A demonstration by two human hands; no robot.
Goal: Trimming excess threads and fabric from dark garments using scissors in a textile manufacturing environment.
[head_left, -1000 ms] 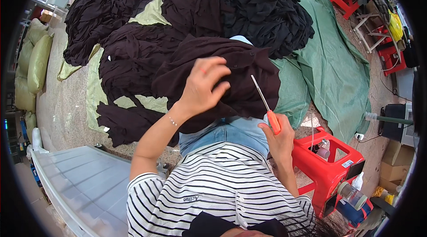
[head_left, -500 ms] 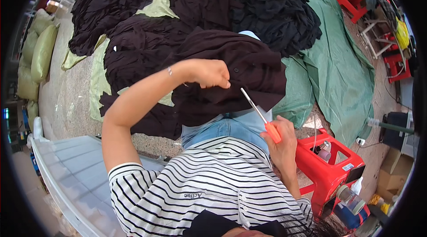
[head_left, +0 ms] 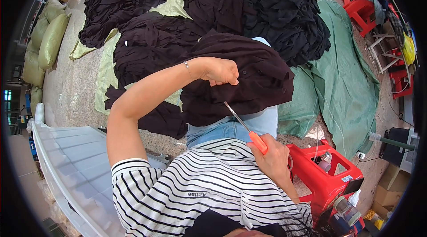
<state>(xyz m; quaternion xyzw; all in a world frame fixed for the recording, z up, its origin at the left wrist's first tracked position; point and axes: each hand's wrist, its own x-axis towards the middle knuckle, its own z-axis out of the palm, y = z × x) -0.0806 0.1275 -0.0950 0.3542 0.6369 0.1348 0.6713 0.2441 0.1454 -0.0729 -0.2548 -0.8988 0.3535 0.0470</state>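
Dark garment [head_left: 249, 81] on lap: left hand [head_left: 220, 71] pinches its fabric; right hand [head_left: 272, 159] grips orange-handled snips [head_left: 247, 128] just below. Beyond it, black clothing heaps [head_left: 267, 10] on green tarp [head_left: 342, 81]; right of it, red stool [head_left: 324, 179].

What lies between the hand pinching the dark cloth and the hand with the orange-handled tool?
In the head view, only the tool's thin metal blade and dark garment separate left hand from right hand.

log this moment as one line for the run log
left hand: pinching dark garment on lap | right hand: holding orange-handled snips, blade toward garment | beside: red stool, dark clothes piles
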